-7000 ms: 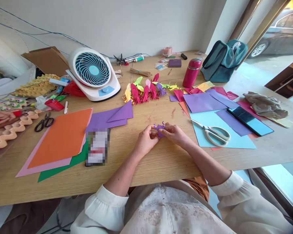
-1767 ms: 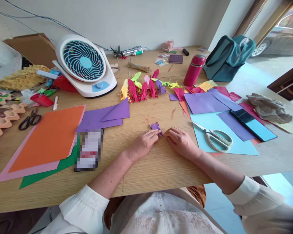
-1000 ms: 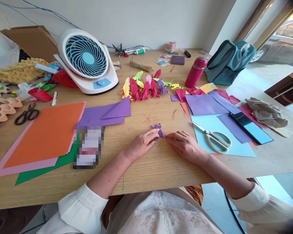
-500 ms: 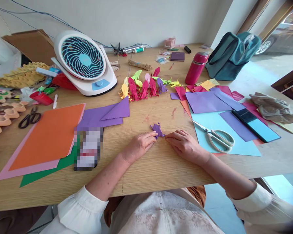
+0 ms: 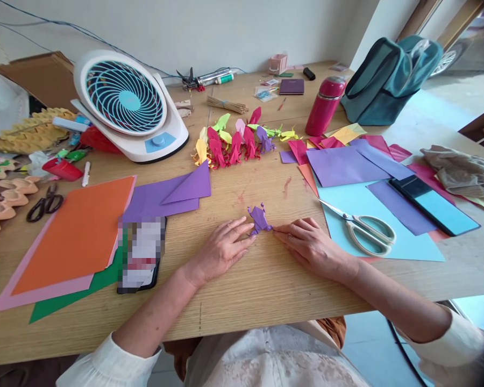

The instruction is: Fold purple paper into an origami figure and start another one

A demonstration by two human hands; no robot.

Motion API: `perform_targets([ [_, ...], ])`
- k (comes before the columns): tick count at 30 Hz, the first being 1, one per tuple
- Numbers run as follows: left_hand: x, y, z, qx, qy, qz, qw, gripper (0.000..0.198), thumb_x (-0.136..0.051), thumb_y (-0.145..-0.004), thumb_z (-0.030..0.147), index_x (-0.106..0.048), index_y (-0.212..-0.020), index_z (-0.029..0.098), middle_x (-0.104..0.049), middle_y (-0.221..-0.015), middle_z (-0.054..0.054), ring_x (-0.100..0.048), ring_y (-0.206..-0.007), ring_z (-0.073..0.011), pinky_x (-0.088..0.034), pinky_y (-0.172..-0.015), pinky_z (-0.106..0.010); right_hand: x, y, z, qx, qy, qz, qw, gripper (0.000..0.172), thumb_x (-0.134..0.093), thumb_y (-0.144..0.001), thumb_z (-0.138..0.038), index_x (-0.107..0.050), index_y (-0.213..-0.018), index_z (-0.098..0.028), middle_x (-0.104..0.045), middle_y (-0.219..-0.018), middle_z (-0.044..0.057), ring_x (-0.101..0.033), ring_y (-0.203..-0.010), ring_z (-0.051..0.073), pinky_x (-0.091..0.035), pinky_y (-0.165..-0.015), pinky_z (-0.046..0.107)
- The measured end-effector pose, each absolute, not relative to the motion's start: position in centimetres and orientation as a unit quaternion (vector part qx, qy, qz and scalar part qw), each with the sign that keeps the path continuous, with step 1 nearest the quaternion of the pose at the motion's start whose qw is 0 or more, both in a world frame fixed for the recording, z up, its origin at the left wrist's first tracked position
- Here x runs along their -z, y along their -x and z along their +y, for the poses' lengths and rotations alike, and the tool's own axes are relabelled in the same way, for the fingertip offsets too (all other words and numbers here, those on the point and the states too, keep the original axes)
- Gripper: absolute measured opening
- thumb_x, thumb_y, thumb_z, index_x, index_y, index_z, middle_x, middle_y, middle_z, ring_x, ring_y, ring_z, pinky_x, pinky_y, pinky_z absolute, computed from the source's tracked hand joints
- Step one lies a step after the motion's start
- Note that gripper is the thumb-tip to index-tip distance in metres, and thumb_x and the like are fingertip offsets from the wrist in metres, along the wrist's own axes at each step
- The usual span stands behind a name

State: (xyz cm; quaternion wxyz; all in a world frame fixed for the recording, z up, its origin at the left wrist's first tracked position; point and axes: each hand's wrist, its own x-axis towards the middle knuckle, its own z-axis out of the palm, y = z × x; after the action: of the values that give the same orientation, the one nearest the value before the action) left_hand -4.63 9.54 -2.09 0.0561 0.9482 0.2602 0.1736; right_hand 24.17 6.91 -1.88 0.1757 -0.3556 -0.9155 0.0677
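Note:
A small purple folded paper figure (image 5: 259, 219) lies on the wooden table (image 5: 266, 279) in front of me. My left hand (image 5: 220, 251) lies flat on the table with its fingers stretched out, and its fingertips touch the figure's near left side. My right hand (image 5: 311, 245) also rests flat, fingers extended together, with the fingertips against the figure's near right corner. Neither hand grips anything.
White-handled scissors (image 5: 365, 232) lie on a light blue sheet (image 5: 387, 247) by my right hand. A phone (image 5: 140, 259), an orange sheet (image 5: 76, 231) and a folded purple sheet (image 5: 173, 193) lie to the left. Behind are several coloured folded figures (image 5: 234, 142), a fan (image 5: 125, 102), a red flask (image 5: 325, 105) and a teal bag (image 5: 387, 75).
The figure went from being held above the table to lying on it. Both hands slid back and flattened, fingers stretching out, so more of the figure shows.

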Motion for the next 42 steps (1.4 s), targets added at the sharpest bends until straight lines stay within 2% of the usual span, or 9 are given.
perform_targets([
  [4, 1.5, 4.7, 9.0, -0.148, -0.948, 0.280, 0.031, 0.035, -0.057, -0.094, 0.019, -0.061, -0.129, 0.021, -0.058, -0.133, -0.012, -0.043, -0.137, -0.0304, -0.045, -0.108, -0.052, 2.0, -24.2, 7.0, -0.075, 0.354, -0.916, 0.172, 0.042, -0.041, -0.101, -0.016, -0.052, -0.142, -0.019, -0.062, -0.132, 0.014, -0.060, -0.099, 0.025, -0.042, -0.087, 0.042],
  [8, 1.4, 4.5, 8.8, -0.136, -0.946, 0.294, 0.025, 0.037, -0.059, -0.093, 0.021, -0.061, -0.130, 0.022, -0.062, -0.109, -0.009, -0.053, -0.112, -0.0266, -0.047, -0.101, -0.049, 1.9, -24.1, 7.0, -0.099, 0.361, -0.911, 0.175, 0.041, -0.039, -0.100, -0.014, -0.055, -0.138, -0.020, -0.064, -0.125, 0.013, -0.059, -0.100, 0.024, -0.042, -0.086, 0.041],
  [12, 1.3, 4.6, 8.9, -0.105, -0.946, 0.306, 0.017, 0.041, -0.061, -0.093, 0.028, -0.058, -0.134, 0.026, -0.059, -0.097, -0.006, -0.048, -0.099, -0.0253, -0.045, -0.096, -0.048, 1.8, -24.0, 7.0, -0.114, 0.379, -0.901, 0.178, 0.038, -0.041, -0.099, -0.015, -0.059, -0.133, -0.019, -0.063, -0.118, 0.013, -0.058, -0.101, 0.025, -0.043, -0.086, 0.041],
  [18, 1.3, 4.8, 9.0, -0.091, -0.945, 0.313, 0.011, 0.043, -0.057, -0.094, 0.043, -0.058, -0.135, 0.029, -0.056, -0.097, -0.007, -0.045, -0.095, -0.0250, -0.042, -0.092, -0.047, 1.7, -23.9, 6.8, -0.101, 0.399, -0.893, 0.181, 0.036, -0.044, -0.100, -0.022, -0.059, -0.133, -0.023, -0.063, -0.118, 0.012, -0.058, -0.100, 0.024, -0.044, -0.090, 0.043],
  [24, 1.6, 4.5, 8.7, -0.089, -0.936, 0.342, 0.001, 0.048, -0.058, -0.093, 0.045, -0.058, -0.138, 0.029, -0.054, -0.098, -0.008, -0.044, -0.095, -0.0252, -0.040, -0.091, -0.046, 1.9, -24.1, 6.6, -0.082, 0.412, -0.891, 0.171, 0.038, -0.049, -0.099, -0.026, -0.059, -0.136, -0.024, -0.060, -0.129, 0.014, -0.057, -0.111, 0.028, -0.044, -0.097, 0.047],
  [31, 1.6, 4.0, 9.7, -0.073, -0.933, 0.352, 0.000, 0.059, -0.046, -0.094, 0.058, -0.051, -0.144, 0.028, -0.051, -0.096, -0.008, -0.042, -0.090, -0.0244, -0.039, -0.091, -0.046, 2.1, -23.6, 7.3, -0.043, 0.430, -0.888, 0.157, 0.040, -0.050, -0.098, -0.028, -0.060, -0.136, -0.023, -0.044, -0.151, 0.017, -0.046, -0.134, 0.033, -0.041, -0.105, 0.052],
  [37, 1.8, 4.1, 11.2, -0.092, -0.929, 0.358, -0.006, 0.057, -0.044, -0.095, 0.058, -0.049, -0.145, 0.032, -0.051, -0.097, -0.007, -0.043, -0.090, -0.0232, -0.040, -0.092, -0.045, 2.2, -23.0, 8.8, -0.012, 0.455, -0.881, 0.127, 0.044, -0.046, -0.100, -0.035, -0.056, -0.141, -0.021, -0.038, -0.156, 0.019, -0.042, -0.140, 0.034, -0.037, -0.109, 0.053],
  [39, 2.0, 4.2, 11.5, -0.100, -0.931, 0.352, -0.003, 0.055, -0.045, -0.095, 0.057, -0.049, -0.145, 0.033, -0.052, -0.101, -0.008, -0.046, -0.095, -0.0237, -0.039, -0.096, -0.047, 2.1, -22.9, 9.2, -0.007, 0.458, -0.880, 0.124, 0.046, -0.046, -0.100, -0.037, -0.055, -0.142, -0.022, -0.038, -0.156, 0.020, -0.042, -0.140, 0.034, -0.037, -0.110, 0.054],
  [42, 2.4, 4.4, 11.8, -0.124, -0.929, 0.350, 0.002, 0.051, -0.048, -0.095, 0.054, -0.053, -0.142, 0.034, -0.051, -0.126, -0.012, -0.042, -0.122, -0.0302, -0.034, -0.107, -0.054, 2.2, -22.8, 9.6, -0.006, 0.461, -0.878, 0.130, 0.046, -0.047, -0.100, -0.038, -0.054, -0.142, -0.022, -0.040, -0.155, 0.020, -0.043, -0.139, 0.034, -0.037, -0.109, 0.055],
])
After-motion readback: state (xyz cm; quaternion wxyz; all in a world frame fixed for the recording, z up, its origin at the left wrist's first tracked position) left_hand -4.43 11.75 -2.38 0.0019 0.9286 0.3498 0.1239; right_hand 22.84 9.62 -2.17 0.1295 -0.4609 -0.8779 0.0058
